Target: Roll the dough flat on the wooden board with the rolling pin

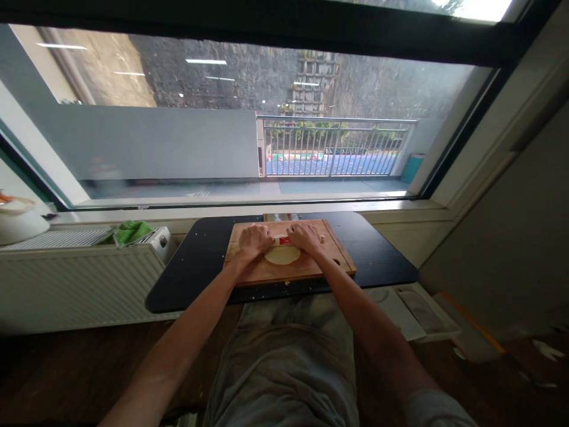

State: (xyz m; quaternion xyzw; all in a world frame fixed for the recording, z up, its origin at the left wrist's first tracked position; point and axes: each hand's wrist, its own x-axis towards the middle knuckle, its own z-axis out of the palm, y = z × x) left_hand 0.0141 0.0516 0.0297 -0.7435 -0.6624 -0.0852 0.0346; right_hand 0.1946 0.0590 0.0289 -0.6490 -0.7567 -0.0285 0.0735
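My left hand (255,239) and my right hand (304,237) are both closed around a rolling pin (283,241), one near each end. A red and white label shows on the pin between my hands, and its pale tip pokes out to the right of my right hand. Just on the near side of the pin lies a flat, roughly round sheet of dough (283,255), its far edge up against the pin. Dough and pin are on a wooden cutting board (275,274).
The board sits on a black table (382,261) sprinkled with crumbs. Behind it are a window sill (213,212) and a large window. To the left, a green cloth (132,232) lies on a white radiator (84,284), with a white container (20,219) beyond.
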